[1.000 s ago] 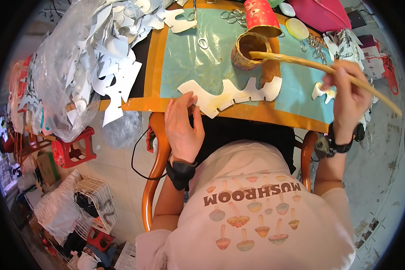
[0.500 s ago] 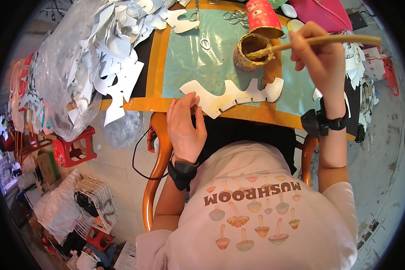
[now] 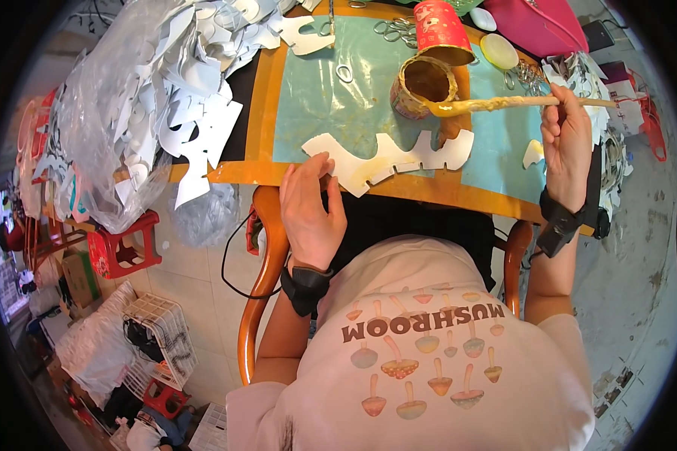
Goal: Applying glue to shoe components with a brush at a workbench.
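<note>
Watching remotely, I see the white cutout lying at the table's near edge, its left end under the fingertips of the relaxed left hand, well left of the right hand, which pinches a paste-coated stick beside an open tub. Teal sheeting covers the orange-edged table; a red stool stands on pale floor.

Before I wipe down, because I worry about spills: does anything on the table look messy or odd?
Yes: yellow-brown residue crusts the rim of the small round patterned pot, and yellowish stains mark the long white notched piece. The stains look odd on otherwise white material.
</note>
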Demonstrator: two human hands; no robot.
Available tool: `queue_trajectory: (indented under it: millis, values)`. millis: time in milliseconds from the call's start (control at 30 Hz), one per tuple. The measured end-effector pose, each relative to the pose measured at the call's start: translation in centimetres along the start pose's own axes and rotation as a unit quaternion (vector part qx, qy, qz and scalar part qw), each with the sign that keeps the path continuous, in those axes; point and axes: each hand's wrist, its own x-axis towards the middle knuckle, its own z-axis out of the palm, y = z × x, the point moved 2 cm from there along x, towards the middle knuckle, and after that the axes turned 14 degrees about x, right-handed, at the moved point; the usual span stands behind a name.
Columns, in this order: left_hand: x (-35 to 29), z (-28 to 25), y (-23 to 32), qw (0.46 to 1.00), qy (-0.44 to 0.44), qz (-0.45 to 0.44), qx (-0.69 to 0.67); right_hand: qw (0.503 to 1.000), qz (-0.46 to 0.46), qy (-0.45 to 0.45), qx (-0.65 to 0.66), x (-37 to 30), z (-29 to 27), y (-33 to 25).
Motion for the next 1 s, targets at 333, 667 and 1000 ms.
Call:
queue_trajectory:
  millis: [333,667,1000]
  values:
    - [0.0,-0.1,0.1,1.000,-0.001,-0.004,0.007,0.781,0.153,-0.190,0.575,-0.3,1.7,-3.4]
    - [-0.2,-0.1,0.0,1.000,0.000,-0.006,0.005,0.958,-0.068,-0.173,0.218,-5.9,-2.9,-0.4]
    - [-0.3,0.3,0.0,1.000,-0.008,-0.009,-0.007,0.968,-0.106,-0.189,-0.127,-8.9,-4.1,4.7]
